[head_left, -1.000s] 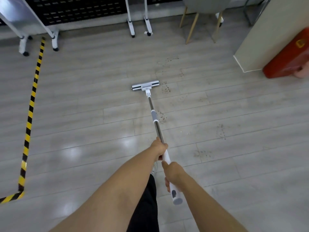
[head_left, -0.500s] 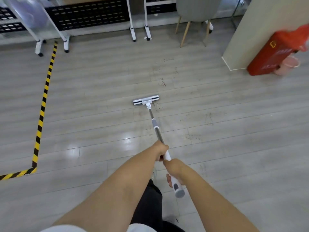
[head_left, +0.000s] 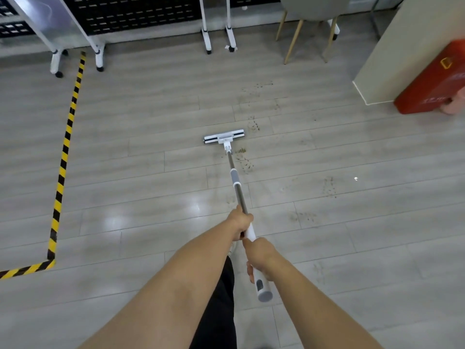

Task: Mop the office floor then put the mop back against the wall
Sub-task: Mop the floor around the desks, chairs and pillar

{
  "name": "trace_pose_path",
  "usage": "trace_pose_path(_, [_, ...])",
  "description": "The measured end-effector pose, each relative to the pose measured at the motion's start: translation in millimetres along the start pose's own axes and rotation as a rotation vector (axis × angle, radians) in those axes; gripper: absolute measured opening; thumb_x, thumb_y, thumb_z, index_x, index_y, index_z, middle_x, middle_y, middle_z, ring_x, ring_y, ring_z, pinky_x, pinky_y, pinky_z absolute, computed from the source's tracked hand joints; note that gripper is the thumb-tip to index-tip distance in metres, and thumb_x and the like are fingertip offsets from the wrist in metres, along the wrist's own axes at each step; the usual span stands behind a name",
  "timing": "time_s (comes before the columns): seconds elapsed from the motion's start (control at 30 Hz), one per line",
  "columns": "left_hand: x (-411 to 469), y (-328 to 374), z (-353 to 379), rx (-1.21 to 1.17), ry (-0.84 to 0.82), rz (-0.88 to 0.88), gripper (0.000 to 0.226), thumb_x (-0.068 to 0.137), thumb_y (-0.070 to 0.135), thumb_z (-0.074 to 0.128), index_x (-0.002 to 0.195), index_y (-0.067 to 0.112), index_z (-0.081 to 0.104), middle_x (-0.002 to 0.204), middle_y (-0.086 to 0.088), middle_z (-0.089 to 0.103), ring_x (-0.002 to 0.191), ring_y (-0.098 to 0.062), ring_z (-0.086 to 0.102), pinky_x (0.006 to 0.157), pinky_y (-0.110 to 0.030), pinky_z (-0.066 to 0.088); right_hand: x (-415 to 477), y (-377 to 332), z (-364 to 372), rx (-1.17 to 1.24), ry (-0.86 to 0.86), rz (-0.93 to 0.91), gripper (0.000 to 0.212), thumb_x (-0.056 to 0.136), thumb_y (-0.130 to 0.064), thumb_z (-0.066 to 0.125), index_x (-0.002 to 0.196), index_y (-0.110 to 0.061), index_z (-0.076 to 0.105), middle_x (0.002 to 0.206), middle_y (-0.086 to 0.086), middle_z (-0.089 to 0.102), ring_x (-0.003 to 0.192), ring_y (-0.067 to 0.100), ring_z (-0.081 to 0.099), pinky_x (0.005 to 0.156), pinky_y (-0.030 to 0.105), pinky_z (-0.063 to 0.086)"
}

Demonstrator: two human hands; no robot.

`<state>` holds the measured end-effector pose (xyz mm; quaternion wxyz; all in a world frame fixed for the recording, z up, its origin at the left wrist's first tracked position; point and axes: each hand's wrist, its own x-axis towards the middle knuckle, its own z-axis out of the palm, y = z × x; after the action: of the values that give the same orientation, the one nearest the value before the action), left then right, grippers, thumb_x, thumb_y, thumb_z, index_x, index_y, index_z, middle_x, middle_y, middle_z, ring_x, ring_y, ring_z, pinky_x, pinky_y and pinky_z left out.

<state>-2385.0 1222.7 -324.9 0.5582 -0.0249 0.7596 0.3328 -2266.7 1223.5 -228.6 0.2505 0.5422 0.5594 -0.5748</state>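
A flat mop point(head_left: 235, 176) with a white head point(head_left: 223, 136) and a metal pole lies angled out in front of me on the grey plank floor point(head_left: 141, 187). My left hand point(head_left: 241, 222) grips the pole higher up, where metal meets the white handle. Lower down, my right hand point(head_left: 259, 258) grips the white handle near its grey end cap. Dark dirty footprints point(head_left: 245, 159) mark the floor just right of the mop head and pole.
Yellow-black hazard tape point(head_left: 66, 144) runs along the left. White rolling frames point(head_left: 207, 44) and dark shelving stand at the back, with a wooden-legged chair point(head_left: 309, 34). A beige pillar point(head_left: 392, 59) and red cabinet point(head_left: 435, 81) stand at right. More footprints point(head_left: 329, 187) mark the right floor.
The mop head has been pulled back toward me and then pushed forward again. The view tilted up, then back down a little. Both hands kept their grip.
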Motion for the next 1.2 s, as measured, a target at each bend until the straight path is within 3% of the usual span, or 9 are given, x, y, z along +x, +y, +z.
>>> trace_pose_path(0.1, [45, 51, -19, -0.025, 0.006, -0.003, 0.053, 0.1, 0.016, 0.052, 0.149, 0.025, 0.035, 0.122, -0.008, 0.056, 0.107, -0.03, 0.058, 0.074, -0.038, 0.056, 46, -56, -18, -0.014, 0.014, 0.017, 0.039, 0.105, -0.041, 0.036, 0.105, -0.007, 0.056, 0.076, 0.011, 0.065, 0.051, 0.022, 0.059, 0.057, 0.033, 0.055])
trace_pose_path(0.23, [113, 135, -52, -0.041, 0.009, -0.011, 0.062, 0.101, 0.018, 0.052, 0.156, 0.031, 0.025, 0.122, -0.006, 0.054, 0.105, -0.029, 0.057, 0.064, -0.036, 0.053, 111, -142, -47, 0.012, 0.038, 0.044, 0.038, 0.103, -0.044, 0.04, 0.097, -0.009, 0.056, 0.081, 0.009, 0.062, 0.065, 0.023, 0.059, 0.072, 0.041, 0.056])
trace_pose_path(0.47, [225, 276, -128, 0.013, 0.046, 0.008, 0.042, 0.1, 0.019, 0.056, 0.14, 0.02, 0.044, 0.12, -0.012, 0.058, 0.103, -0.032, 0.059, 0.063, -0.036, 0.054, 200, -309, -83, 0.058, 0.02, 0.054, 0.033, 0.105, -0.037, 0.039, 0.095, -0.008, 0.052, 0.065, 0.013, 0.061, 0.049, 0.026, 0.056, 0.064, 0.043, 0.055])
trace_pose_path(0.63, [275, 338, -165, 0.022, 0.04, 0.019, 0.036, 0.098, 0.018, 0.059, 0.133, 0.017, 0.048, 0.115, -0.013, 0.061, 0.099, -0.031, 0.061, 0.083, -0.046, 0.058, 239, -386, -100, 0.085, 0.027, 0.059, 0.028, 0.106, -0.032, 0.039, 0.092, -0.01, 0.049, 0.064, 0.013, 0.058, 0.043, 0.023, 0.053, 0.048, 0.032, 0.05])
trace_pose_path(0.73, [287, 352, -173, 0.011, 0.035, 0.019, 0.037, 0.099, 0.017, 0.058, 0.134, 0.019, 0.047, 0.107, -0.012, 0.06, 0.088, -0.027, 0.06, 0.073, -0.041, 0.058, 252, -401, -102, 0.078, 0.02, 0.05, 0.03, 0.106, -0.033, 0.038, 0.093, -0.009, 0.049, 0.065, 0.013, 0.057, 0.043, 0.022, 0.052, 0.045, 0.03, 0.05])
trace_pose_path(0.87, [285, 342, -164, 0.02, 0.03, 0.0, 0.045, 0.101, 0.019, 0.055, 0.144, 0.022, 0.04, 0.112, -0.011, 0.058, 0.091, -0.026, 0.059, 0.067, -0.039, 0.056, 252, -386, -100, 0.008, 0.015, 0.046, 0.039, 0.107, -0.04, 0.036, 0.087, -0.009, 0.049, 0.061, 0.012, 0.06, 0.045, 0.024, 0.055, 0.063, 0.037, 0.052])
trace_pose_path(1.0, [270, 329, -148, 0.038, 0.038, 0.003, 0.052, 0.102, 0.02, 0.052, 0.15, 0.025, 0.034, 0.111, -0.009, 0.056, 0.094, -0.028, 0.058, 0.06, -0.036, 0.053, 245, -362, -101, -0.076, 0.043, 0.062, 0.047, 0.107, -0.045, 0.033, 0.085, -0.007, 0.052, 0.055, 0.01, 0.061, 0.036, 0.02, 0.053, 0.049, 0.026, 0.046])
trace_pose_path(1.2, [224, 281, -114, 0.089, 0.039, -0.025, 0.048, 0.1, 0.021, 0.053, 0.145, 0.024, 0.036, 0.11, -0.009, 0.057, 0.097, -0.03, 0.06, 0.057, -0.034, 0.053, 209, -298, -95, -0.062, 0.042, 0.041, 0.045, 0.108, -0.042, 0.035, 0.085, -0.006, 0.051, 0.057, 0.009, 0.059, 0.038, 0.019, 0.053, 0.051, 0.027, 0.048])
